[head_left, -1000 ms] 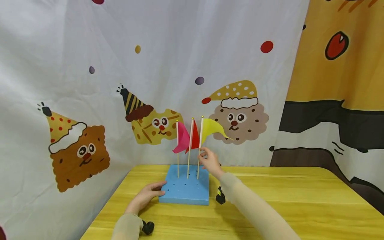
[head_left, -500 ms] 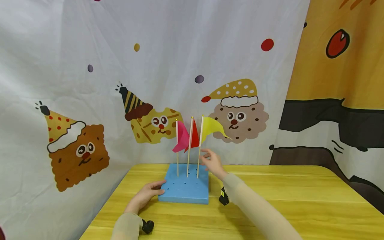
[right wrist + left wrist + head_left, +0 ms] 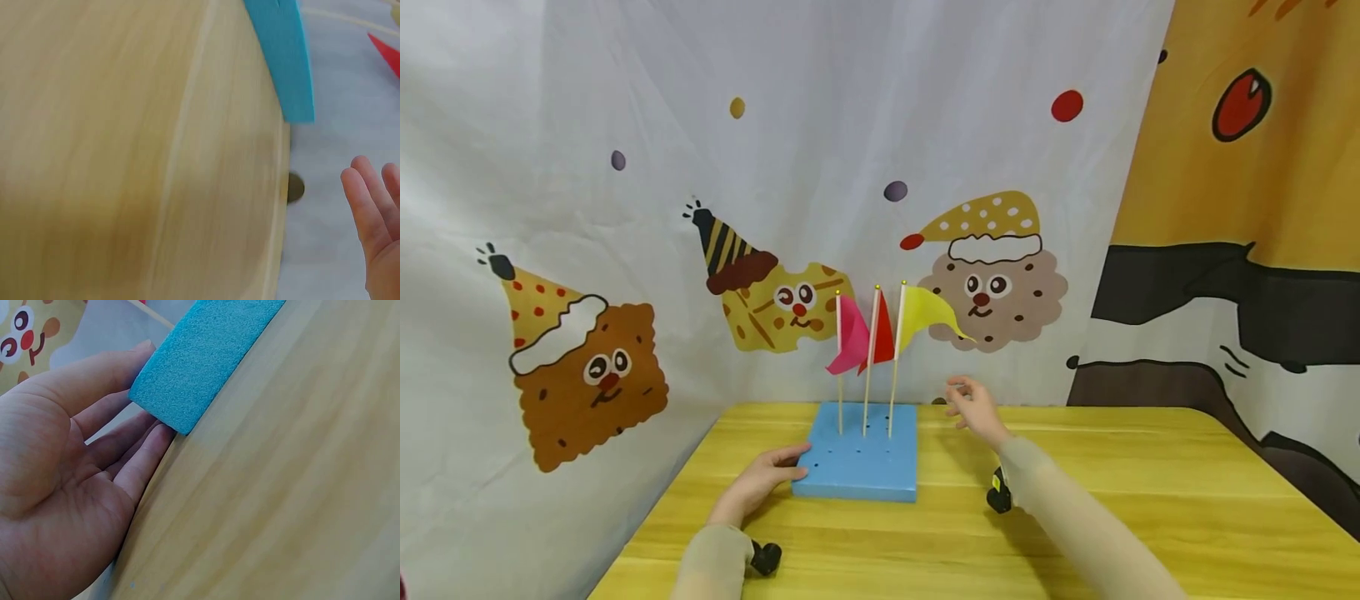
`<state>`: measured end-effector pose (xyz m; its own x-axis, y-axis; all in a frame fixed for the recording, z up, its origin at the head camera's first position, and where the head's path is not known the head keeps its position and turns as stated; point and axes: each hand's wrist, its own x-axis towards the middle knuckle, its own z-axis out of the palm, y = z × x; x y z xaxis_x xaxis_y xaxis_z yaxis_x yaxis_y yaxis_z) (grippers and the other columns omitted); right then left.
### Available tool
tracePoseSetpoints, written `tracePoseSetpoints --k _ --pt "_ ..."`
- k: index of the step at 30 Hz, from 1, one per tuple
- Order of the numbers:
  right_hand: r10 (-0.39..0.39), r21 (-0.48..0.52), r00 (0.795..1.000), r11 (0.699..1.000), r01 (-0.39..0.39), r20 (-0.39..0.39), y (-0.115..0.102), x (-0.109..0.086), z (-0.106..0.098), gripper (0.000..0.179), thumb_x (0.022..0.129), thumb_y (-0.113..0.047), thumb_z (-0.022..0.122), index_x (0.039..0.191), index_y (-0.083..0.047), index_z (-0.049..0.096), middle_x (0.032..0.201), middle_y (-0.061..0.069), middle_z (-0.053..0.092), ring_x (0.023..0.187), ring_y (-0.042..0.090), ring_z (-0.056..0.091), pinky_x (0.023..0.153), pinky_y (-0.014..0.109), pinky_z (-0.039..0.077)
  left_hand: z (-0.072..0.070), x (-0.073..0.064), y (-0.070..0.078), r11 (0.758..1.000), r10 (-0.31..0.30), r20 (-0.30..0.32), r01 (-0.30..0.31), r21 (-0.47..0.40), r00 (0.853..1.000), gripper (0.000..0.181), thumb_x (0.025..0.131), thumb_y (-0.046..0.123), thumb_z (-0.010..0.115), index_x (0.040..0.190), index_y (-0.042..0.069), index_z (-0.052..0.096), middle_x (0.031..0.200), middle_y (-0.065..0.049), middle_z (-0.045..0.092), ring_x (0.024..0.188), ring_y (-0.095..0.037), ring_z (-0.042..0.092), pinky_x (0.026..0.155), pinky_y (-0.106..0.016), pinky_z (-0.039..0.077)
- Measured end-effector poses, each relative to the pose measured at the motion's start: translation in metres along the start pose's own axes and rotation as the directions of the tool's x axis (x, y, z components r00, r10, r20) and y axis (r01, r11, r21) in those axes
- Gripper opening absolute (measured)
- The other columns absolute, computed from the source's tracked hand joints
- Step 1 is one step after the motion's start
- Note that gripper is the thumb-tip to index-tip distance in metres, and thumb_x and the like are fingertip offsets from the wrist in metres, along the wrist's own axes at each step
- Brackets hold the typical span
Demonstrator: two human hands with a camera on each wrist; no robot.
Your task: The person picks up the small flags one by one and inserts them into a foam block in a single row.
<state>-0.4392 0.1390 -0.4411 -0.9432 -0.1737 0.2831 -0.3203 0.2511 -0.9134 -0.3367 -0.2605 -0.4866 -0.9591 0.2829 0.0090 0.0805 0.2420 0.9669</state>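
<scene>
A blue foam board (image 3: 859, 475) with small holes lies on the wooden table (image 3: 1075, 517). Three thin sticks stand up in it, bearing a pink flag (image 3: 850, 337), a red flag (image 3: 884, 329) and a yellow flag (image 3: 925, 312). My left hand (image 3: 762, 477) rests against the board's left edge; in the left wrist view its fairly straight fingers and thumb touch the foam near one corner (image 3: 187, 375). To the right of the yellow flag, apart from its stick, my right hand (image 3: 976, 407) hovers with relaxed fingers and holds nothing.
Behind the table hangs a light curtain (image 3: 820, 125) printed with cartoon biscuits. A yellow-and-black patterned curtain (image 3: 1240, 200) is at the right. Black devices (image 3: 766, 558) are worn on both wrists.
My right hand has let go of the yellow flag's stick and moved to the right, away from it. The left hand stays at the board's left edge; the flags remain upright.
</scene>
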Motion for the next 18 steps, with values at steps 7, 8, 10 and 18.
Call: tracePoseSetpoints --k 7,8,10,18 --pt "0.039 -0.036 0.999 0.999 -0.040 -0.033 0.006 -0.009 -0.031 0.044 0.102 -0.029 0.051 0.131 0.005 0.051 0.110 0.026 0.058 0.091 0.045 0.065 0.062 0.050 0.057 0.002 0.000 0.000 1.000 -0.009 0.003 0.009 0.016 1.000 0.059 0.093 0.021 0.068 0.144 0.003 0.047 0.150 -0.021 0.037 0.137 -0.042 0.032 0.109 -0.055 0.031" --pt "0.040 -0.047 0.998 0.998 -0.042 -0.043 0.007 -0.010 -0.035 0.044 0.103 -0.029 0.051 0.130 0.005 0.052 0.109 0.025 0.059 0.089 0.044 0.066 0.061 0.048 0.058 0.003 0.001 0.000 1.000 -0.008 0.004 0.008 0.016 1.000 0.059 0.092 0.021 0.068 0.144 0.004 0.047 0.150 -0.021 0.037 0.137 -0.042 0.032 0.109 -0.055 0.030" --pt "0.039 -0.065 0.998 0.997 -0.042 -0.052 0.007 -0.011 -0.043 0.043 0.103 -0.028 0.051 0.130 0.006 0.051 0.108 0.023 0.059 0.088 0.043 0.066 0.060 0.047 0.058 0.003 0.002 0.000 1.000 0.001 0.000 -0.001 0.024 1.000 0.058 0.092 0.021 0.068 0.144 0.004 0.047 0.149 -0.021 0.037 0.136 -0.042 0.033 0.109 -0.056 0.030" --pt "0.014 -0.280 1.000 0.960 -0.019 -0.019 0.005 -0.011 -0.073 0.043 0.099 -0.029 0.058 0.130 0.000 0.054 0.113 0.022 0.062 0.095 0.040 0.065 0.069 0.046 0.057 -0.011 0.004 0.016 0.998 -0.008 -0.020 0.010 0.069 1.000 0.060 0.094 0.020 0.066 0.146 0.002 0.043 0.149 -0.023 0.037 0.133 -0.042 0.038 0.106 -0.057 0.034"
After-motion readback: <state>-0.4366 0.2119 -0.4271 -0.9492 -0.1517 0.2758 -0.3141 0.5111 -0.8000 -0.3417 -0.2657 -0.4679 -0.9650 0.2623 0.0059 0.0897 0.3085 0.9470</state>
